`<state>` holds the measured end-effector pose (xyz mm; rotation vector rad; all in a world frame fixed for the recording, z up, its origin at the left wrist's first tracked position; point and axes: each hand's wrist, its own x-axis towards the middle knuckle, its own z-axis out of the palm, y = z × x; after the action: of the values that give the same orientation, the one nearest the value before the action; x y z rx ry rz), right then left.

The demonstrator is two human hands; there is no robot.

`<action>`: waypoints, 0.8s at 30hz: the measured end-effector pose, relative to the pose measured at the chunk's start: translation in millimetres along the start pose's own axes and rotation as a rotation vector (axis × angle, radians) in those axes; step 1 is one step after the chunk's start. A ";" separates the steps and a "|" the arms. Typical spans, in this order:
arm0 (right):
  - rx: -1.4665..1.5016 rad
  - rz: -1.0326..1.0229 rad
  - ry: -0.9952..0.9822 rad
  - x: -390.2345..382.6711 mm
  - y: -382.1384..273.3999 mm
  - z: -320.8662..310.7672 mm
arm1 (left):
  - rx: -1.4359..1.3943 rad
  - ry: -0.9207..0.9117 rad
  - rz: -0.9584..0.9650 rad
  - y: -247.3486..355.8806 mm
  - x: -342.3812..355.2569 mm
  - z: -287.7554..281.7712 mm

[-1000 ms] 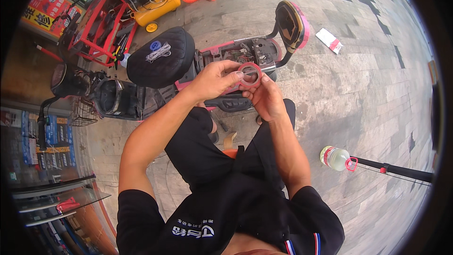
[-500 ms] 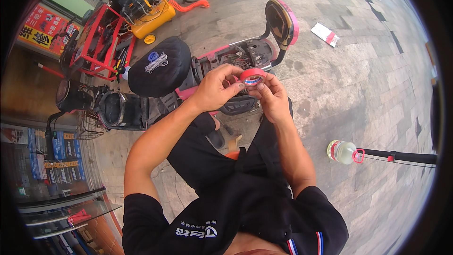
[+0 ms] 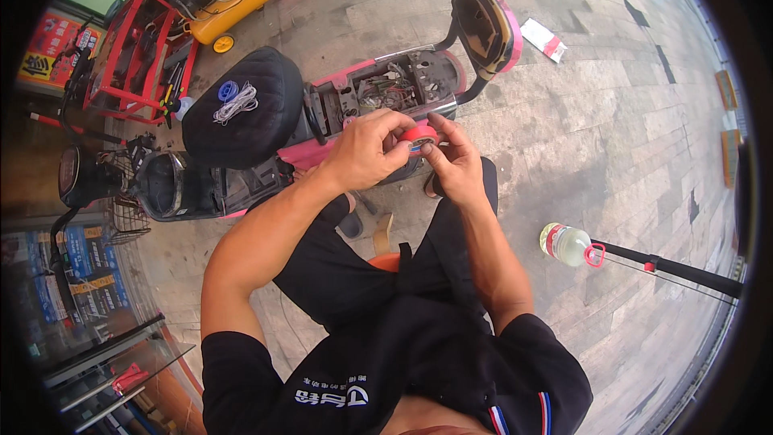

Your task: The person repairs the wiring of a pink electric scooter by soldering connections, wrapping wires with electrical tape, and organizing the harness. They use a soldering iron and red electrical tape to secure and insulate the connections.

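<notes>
A roll of red tape (image 3: 419, 134) is held between my two hands, above my knees and in front of an opened pink scooter (image 3: 322, 93). My left hand (image 3: 367, 145) grips the roll from the left, fingers curled. My right hand (image 3: 455, 159) pinches its right side with thumb and fingers. Behind them, wires (image 3: 385, 90) show in the scooter's open compartment. On the detached-looking black seat (image 3: 240, 135) lie a blue roll (image 3: 228, 90) and a bundle of white cord (image 3: 236, 105).
A red tool cart (image 3: 129, 89) and yellow air compressor (image 3: 229, 12) stand at upper left. A white packet (image 3: 543, 40) lies on the pavement. A plastic jug (image 3: 568, 245) and black pole (image 3: 676, 272) are at right. A glass display case (image 3: 80, 274) is at left.
My hands have turned the tape roll from upright, ring-facing, to more nearly flat, with the fingers shifted around it. The scene has moved slightly in view.
</notes>
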<state>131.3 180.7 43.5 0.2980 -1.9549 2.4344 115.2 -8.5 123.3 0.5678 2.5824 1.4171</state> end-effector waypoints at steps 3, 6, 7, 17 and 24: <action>0.105 0.117 -0.040 2.2 1.6 -1.9 | -0.008 0.029 0.015 -3.8 1.7 -1.5; 0.314 0.258 -0.017 4.4 2.6 1.1 | -0.143 0.083 0.032 -7.0 4.2 2.1; 0.328 0.263 -0.006 4.5 3.4 4.1 | -0.089 0.064 0.040 -8.4 5.2 1.8; 0.215 0.228 0.000 8.7 -0.5 2.2 | -0.108 -0.009 0.011 -5.2 7.9 0.8; -0.392 -0.008 -0.150 16.8 -31.1 -19.1 | -0.217 -0.150 -0.054 -2.2 5.1 1.8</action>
<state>115.9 204.2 72.2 0.4867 -2.4235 2.0097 110.5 -6.2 120.8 0.5454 2.2756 1.5469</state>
